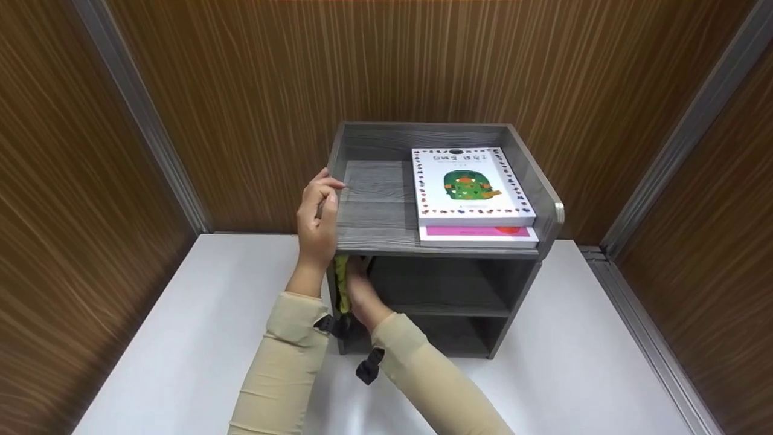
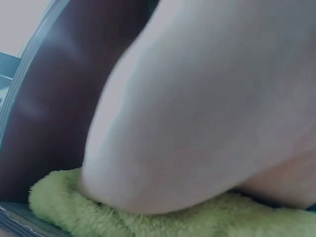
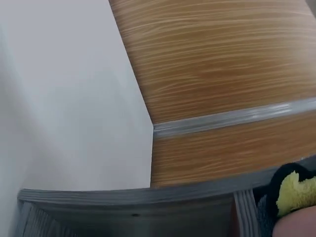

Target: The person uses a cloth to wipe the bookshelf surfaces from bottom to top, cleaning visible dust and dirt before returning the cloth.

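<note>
Under the top board of a grey wooden shelf unit [image 1: 438,251], my right hand [image 1: 365,296] reaches into the left side of the middle compartment. A fluffy yellow-green cloth [image 1: 342,283] lies between that hand and the left side panel; its fingers are hidden, so I cannot tell how they lie on it. The cloth [image 2: 64,202] fills the bottom of the left wrist view below a large, close arm or hand. Its yellow face and dark backing show in the right wrist view. My left hand [image 1: 317,211], fingers loosely bent, rests at the outer left panel, fingertips at its top edge.
Two books, a white one with a green picture [image 1: 470,184] over one with a pink cover [image 1: 462,232], lie at the right of the top tray. The unit stands on a white table [image 1: 163,326], with wood-grain walls [image 1: 241,72] behind and at both sides.
</note>
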Motion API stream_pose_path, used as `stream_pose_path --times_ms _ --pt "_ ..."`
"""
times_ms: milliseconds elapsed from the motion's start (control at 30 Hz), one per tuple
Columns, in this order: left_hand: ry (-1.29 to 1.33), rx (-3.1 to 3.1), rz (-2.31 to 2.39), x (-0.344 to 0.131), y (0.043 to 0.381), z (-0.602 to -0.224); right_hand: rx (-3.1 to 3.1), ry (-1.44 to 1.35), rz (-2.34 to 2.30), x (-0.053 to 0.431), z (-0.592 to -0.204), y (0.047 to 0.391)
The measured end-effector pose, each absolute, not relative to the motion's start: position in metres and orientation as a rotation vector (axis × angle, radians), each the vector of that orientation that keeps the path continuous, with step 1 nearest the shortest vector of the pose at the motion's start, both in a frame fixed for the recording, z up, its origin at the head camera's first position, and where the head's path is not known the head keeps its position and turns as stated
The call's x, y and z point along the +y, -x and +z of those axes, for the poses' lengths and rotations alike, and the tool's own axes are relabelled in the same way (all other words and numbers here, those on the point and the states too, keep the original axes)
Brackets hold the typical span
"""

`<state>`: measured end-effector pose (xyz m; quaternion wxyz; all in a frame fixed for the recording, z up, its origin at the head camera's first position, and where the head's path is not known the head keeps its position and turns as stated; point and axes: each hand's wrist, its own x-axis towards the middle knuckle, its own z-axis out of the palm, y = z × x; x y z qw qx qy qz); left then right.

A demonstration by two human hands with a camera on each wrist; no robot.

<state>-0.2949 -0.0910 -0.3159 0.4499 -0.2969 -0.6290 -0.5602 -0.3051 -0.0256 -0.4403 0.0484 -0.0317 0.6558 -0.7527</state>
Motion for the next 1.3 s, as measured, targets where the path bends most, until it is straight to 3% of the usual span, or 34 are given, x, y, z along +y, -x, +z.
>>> stream_pose_path --times_ms 500,1300 --pt "0.722 -1.608 -1.362 -0.091 0.293 -0.315 1.999 0.375 -2.329 -0.018 -0.448 0.352" --pt "0.719 -1.592 -1.364 -0.092 0.295 -0.316 1.988 0.329 -2.161 -0.005 -0.448 0.324"
